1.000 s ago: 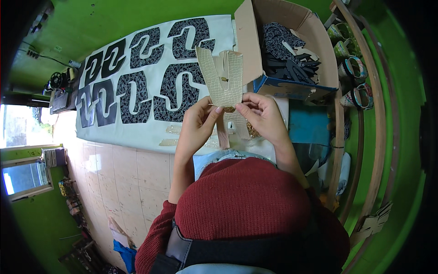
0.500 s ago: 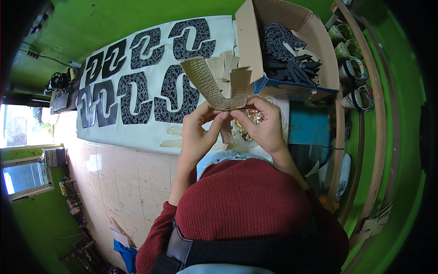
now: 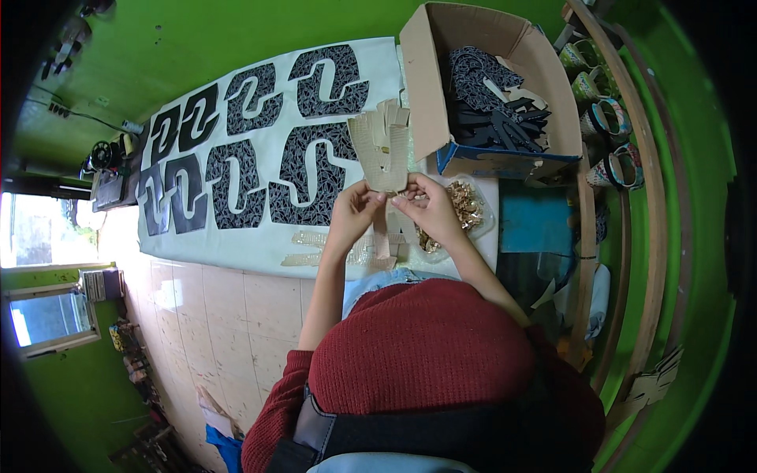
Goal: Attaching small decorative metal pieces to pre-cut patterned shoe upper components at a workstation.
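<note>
Pinching tan cutout (image 3: pixel 381 146), hands (image 3: pixel 394 206) raised

Wearer as I see them from above: dark red ribbed knit sweater (image 3: pixel 426 347), sleeves pushed up above the elbows; black strap harness (image 3: pixel 410 433) across the near back; pale blue denim (image 3: pixel 378 280) at the lap.

Lower end of the tan cut-out piece (image 3: pixel 381 150) hidden behind the hands (image 3: pixel 394 211), small gold bits (image 3: pixel 464 203) too tiny to identify

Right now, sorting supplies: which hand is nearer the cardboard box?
Right. The right hand is just below the box's corner; the left hand is farther left.
</note>
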A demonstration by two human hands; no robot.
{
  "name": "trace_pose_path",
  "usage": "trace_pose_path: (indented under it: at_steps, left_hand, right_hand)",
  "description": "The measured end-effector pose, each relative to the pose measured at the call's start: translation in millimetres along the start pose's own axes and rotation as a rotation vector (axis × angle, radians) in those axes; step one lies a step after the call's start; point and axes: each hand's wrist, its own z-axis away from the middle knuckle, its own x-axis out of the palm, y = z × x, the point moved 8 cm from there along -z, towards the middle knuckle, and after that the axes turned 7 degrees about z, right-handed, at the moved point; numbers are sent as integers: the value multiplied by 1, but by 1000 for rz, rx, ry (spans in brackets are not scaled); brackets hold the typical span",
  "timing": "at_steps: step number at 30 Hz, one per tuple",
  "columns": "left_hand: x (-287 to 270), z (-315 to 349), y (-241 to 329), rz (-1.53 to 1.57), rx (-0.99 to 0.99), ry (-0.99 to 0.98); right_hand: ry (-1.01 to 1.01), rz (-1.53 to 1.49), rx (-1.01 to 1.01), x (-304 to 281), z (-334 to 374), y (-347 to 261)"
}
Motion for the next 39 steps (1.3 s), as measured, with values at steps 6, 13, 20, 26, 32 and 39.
trace_pose_path:
  at_steps: [6, 13, 20, 26, 32, 39]
  left_hand:
    - [-49, -72, -53, -148, -147, 108]
    - [-62, -127, -80, -579, -167, 151]
    - [-51, -127, -62, -634, 13, 292]
    - [-64, -151, -74, -547, -83, 226]
    - [-52, -156, -56, -815, -75, 258]
    - [-44, -141, -48, -738, -15, 365]
  right_hand:
    - [-121, 579, -65, -9, 14, -14]
    - [-342, 796, -12, -7, 44, 8]
    - [-404, 883, -32, -10, 56, 21]
    - [-464, 940, -42, -2, 53, 18]
    - [-439, 936, -101, -3, 53, 21]
    - [-444, 936, -70, -5, 54, 24]
